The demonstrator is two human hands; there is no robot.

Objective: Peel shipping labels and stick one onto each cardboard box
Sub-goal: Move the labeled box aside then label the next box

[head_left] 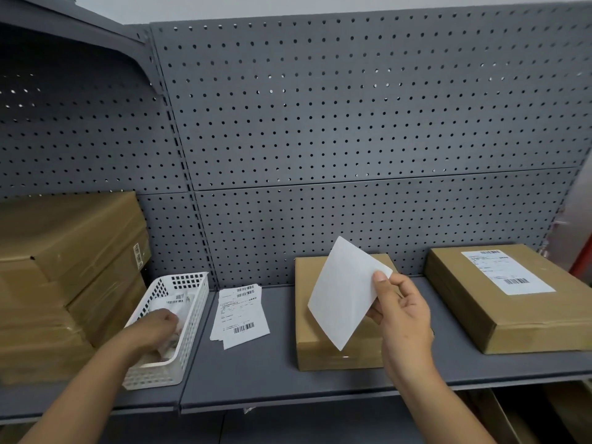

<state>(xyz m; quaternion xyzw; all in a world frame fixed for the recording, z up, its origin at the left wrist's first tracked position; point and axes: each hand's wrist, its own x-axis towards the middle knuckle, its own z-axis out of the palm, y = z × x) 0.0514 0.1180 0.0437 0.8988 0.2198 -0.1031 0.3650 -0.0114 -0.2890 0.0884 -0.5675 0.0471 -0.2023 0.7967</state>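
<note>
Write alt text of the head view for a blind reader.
The right hand pinches a white paper sheet in front of a plain brown cardboard box on a grey metal shelf. The left hand is in a white plastic lattice basket; a labelled brown cardboard box lies at the right.

It looks like a stockroom or packing area. Grey perforated metal shelving (352, 123) carries brown cardboard boxes (64, 251) and loose barcoded shipping labels (240, 315).
</note>
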